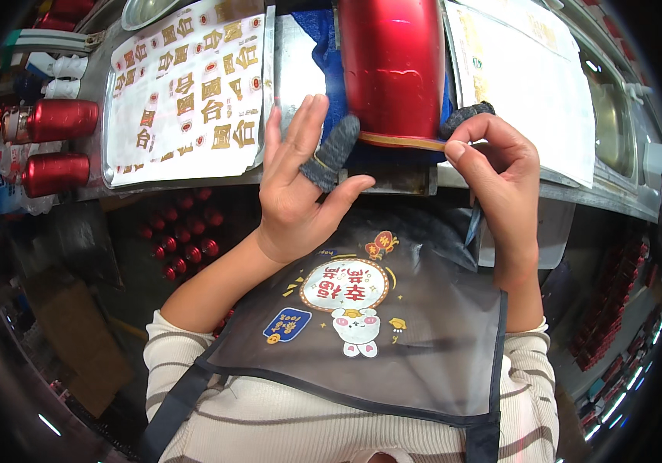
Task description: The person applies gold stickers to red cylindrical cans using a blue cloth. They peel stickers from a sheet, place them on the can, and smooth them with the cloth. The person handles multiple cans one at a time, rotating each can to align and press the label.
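Observation:
A large glossy red bottle-shaped vessel [392, 65] lies on blue cloth [333, 77], its near end toward me. Along that near edge runs a thin gold-brown strip [400, 142]. My right hand [504, 166] pinches the strip's right end between thumb and forefinger. Below that hand shows a slim bluish pointed thing [474, 222]; what it is I cannot make out. My left hand [296, 185] is open beside the vessel's left side, fingers spread, with a grey knit cover [336, 150] on one finger. Another dark knit cover [466, 116] is on a right finger.
To the left lies a sheet of gold character decals [192, 92] on a metal tray; white sheets [531, 100] lie on the right. Two smaller red bottles [61, 119] are at the far left. A metal basin [612, 116] stands at right. Several red pieces [184, 231] show below the table.

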Demonstrator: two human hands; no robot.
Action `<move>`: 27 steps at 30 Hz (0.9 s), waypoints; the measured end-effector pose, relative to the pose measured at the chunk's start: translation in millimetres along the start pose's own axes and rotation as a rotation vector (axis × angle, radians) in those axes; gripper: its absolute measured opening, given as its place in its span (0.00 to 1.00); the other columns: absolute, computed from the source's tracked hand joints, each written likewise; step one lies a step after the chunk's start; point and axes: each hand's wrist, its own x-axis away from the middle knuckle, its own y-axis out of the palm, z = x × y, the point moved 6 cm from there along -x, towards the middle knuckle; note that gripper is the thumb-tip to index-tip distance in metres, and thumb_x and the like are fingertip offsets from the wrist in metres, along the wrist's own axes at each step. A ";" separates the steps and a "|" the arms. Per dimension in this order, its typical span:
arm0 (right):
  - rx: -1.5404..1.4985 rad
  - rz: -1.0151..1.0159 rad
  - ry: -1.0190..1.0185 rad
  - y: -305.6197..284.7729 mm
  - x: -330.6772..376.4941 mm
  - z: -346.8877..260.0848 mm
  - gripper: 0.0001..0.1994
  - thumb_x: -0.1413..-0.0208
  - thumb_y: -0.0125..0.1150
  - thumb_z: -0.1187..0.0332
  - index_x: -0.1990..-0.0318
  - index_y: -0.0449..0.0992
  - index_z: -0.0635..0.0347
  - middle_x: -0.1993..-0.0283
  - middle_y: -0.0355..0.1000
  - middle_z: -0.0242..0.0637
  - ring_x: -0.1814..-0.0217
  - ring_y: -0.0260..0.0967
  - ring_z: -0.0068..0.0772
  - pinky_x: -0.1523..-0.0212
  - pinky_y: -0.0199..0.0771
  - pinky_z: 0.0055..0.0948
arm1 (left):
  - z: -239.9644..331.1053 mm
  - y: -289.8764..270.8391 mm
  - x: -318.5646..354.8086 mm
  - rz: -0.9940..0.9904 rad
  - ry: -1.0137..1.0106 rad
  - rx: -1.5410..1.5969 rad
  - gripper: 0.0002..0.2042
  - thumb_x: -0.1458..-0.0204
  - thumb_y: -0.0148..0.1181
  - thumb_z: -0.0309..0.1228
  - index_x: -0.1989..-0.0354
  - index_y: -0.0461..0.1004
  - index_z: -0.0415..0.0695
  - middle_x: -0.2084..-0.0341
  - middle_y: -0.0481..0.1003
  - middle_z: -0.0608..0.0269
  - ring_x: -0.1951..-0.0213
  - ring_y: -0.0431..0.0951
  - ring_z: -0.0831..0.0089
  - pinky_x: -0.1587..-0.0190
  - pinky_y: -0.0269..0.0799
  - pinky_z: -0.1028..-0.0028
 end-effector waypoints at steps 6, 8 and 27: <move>0.038 0.062 -0.031 -2.9 3.6 -4.6 0.04 0.46 0.63 0.74 0.69 0.75 0.64 0.75 0.68 0.21 0.76 0.58 0.06 0.76 0.53 0.11 | 3.5 3.2 -2.2 -0.008 0.120 -0.080 0.20 0.55 0.73 0.32 0.54 0.80 0.38 0.34 0.62 0.41 0.35 0.64 0.44 0.34 0.43 0.39; 0.021 0.052 -0.036 -5.0 1.3 -0.3 0.04 0.46 0.63 0.74 0.69 0.75 0.64 0.74 0.68 0.21 0.76 0.59 0.06 0.75 0.53 0.11 | 6.4 3.4 -5.8 -0.001 0.129 -0.112 0.19 0.55 0.73 0.32 0.54 0.81 0.41 0.34 0.62 0.41 0.35 0.65 0.44 0.34 0.42 0.38; 0.028 -0.016 -0.033 3.1 -6.0 12.2 0.04 0.45 0.63 0.74 0.66 0.77 0.65 0.71 0.72 0.24 0.74 0.63 0.07 0.73 0.60 0.10 | 14.4 11.6 -44.0 0.132 0.125 -0.049 0.31 0.61 0.75 0.32 0.44 0.76 0.42 0.35 0.66 0.50 0.33 0.64 0.51 0.35 0.46 0.39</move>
